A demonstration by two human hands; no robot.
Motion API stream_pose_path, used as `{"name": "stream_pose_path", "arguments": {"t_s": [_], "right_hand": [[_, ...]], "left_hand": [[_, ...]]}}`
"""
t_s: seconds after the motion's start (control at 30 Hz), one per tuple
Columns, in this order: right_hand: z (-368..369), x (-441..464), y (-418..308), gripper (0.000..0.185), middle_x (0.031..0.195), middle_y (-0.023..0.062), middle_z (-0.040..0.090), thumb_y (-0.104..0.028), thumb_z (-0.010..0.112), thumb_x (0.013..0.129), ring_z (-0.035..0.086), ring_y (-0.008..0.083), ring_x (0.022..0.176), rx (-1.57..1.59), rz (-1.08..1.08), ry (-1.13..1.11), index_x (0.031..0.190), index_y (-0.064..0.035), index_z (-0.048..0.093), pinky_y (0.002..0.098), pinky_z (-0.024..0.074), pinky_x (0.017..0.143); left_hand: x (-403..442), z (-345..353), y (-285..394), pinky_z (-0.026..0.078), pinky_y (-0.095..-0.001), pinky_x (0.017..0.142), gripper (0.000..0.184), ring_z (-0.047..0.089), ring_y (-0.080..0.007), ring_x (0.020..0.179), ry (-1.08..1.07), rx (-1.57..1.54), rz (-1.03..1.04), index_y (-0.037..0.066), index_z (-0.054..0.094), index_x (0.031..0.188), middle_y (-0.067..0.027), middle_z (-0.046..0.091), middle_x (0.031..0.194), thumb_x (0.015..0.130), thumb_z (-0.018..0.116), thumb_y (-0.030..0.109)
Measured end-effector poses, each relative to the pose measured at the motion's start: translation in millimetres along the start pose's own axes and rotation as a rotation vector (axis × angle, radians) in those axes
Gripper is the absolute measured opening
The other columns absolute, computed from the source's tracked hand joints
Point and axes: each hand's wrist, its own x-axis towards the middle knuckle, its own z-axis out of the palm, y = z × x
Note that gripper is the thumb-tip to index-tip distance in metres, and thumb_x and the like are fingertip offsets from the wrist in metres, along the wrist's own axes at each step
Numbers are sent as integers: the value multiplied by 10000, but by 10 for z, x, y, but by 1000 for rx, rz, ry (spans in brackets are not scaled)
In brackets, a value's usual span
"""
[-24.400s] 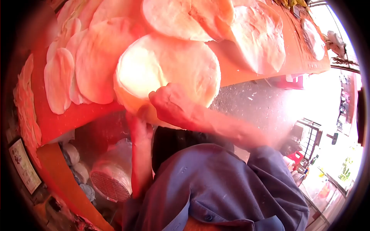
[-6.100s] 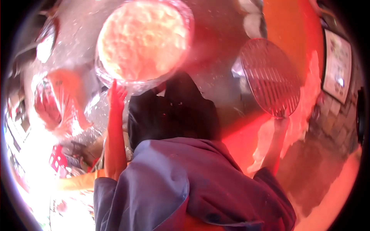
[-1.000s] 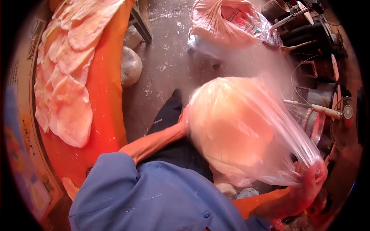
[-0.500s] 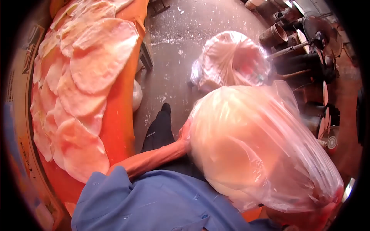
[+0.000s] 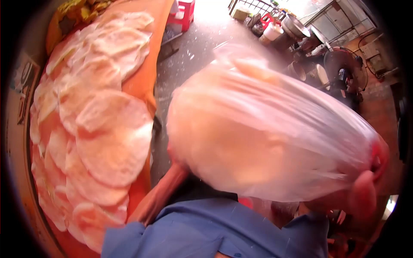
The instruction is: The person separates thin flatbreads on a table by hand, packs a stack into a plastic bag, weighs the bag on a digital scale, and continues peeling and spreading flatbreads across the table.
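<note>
A big clear plastic bag (image 5: 241, 137), bulging with pale flat round sheets, is held up in front of my body. My right hand (image 5: 368, 185) is closed around its gathered end at the right. At the bag's lower left, my left hand (image 5: 175, 162) presses against its side; the bag hides most of those fingers. Beside my left arm, many thin, pale round sheets (image 5: 114, 142) lie overlapping on a long orange-covered table (image 5: 148, 64).
A red plastic stool (image 5: 186, 15) stands past the table's far end. Pots and buckets (image 5: 273, 32) line the back right, with a round fan-like object (image 5: 342, 64) nearer. Grey floor (image 5: 202, 38) with white flecks runs between.
My view has swung toward the far end of the room. The filled bag has risen and shifted left, both hands still on it. The other open bag on the floor has gone from sight.
</note>
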Motion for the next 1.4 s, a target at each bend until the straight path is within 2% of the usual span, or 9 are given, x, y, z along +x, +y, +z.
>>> {"name": "stream_pose_path", "arguments": {"t_s": [0.07,0.23,0.37,0.57,0.7,1.1,1.27,1.33,1.4], "right_hand": [[353,502,147,619,1083,112,568,-335,733,743,570,193,891,87,-70,156,1191,15,490,293,468,787],[1087,2197,502,595,791,0,490,-370,878,469,458,111,691,59,-146,-582,779,-62,474,257,359,620],[1547,3414,955,324,482,19,422,-101,772,704,403,110,416,386,-40,-663,572,-37,483,278,274,419],[2063,4795,1283,373,481,96,421,-214,787,732,387,120,436,369,254,-695,583,3,523,302,313,421],[2425,5690,1646,299,510,110,492,-230,780,739,486,135,448,192,89,-638,660,4,613,297,360,455],[3062,8244,2696,327,669,42,576,-240,801,703,486,101,591,335,350,88,841,29,678,238,377,581],[3064,9694,3712,424,783,63,629,-290,784,683,547,137,673,321,343,-335,924,35,659,264,434,650],[3389,9947,3985,537,798,46,613,-336,795,622,548,132,726,313,358,205,960,41,618,273,436,710],[3349,10481,4232,559,826,43,597,-350,801,617,538,129,756,281,426,125,968,35,597,275,427,733]], "left_hand": [[448,29,121,511,-378,878,495,602,-278,1045,17,-9,-2,13,549,1220,-155,610,1174,967,348,389],[1621,238,371,509,-379,882,499,601,-279,1048,126,21,-34,13,548,1223,-155,609,1176,966,347,390],[2590,557,525,508,-380,885,501,600,-279,1051,182,23,-76,13,546,1226,-154,609,1178,965,346,391],[4154,1021,657,505,-381,889,505,599,-280,1054,161,2,-136,14,545,1230,-154,608,1180,963,344,393],[5351,1275,711,504,-382,892,508,598,-281,1057,128,-24,-196,14,543,1233,-154,607,1182,962,343,394],[8674,2728,740,499,-385,902,516,595,-283,1064,-2,2,-373,14,540,1241,-154,606,1187,959,339,398],[10148,3326,433,497,-386,905,520,594,-283,1068,-19,12,-407,14,538,1244,-153,606,1189,958,338,399],[10650,3533,335,497,-387,907,521,594,-284,1069,0,22,-420,14,537,1245,-153,605,1190,958,337,400],[11127,3787,256,496,-387,908,522,593,-284,1070,5,10,-428,14,537,1246,-153,605,1191,957,336,400]]}}
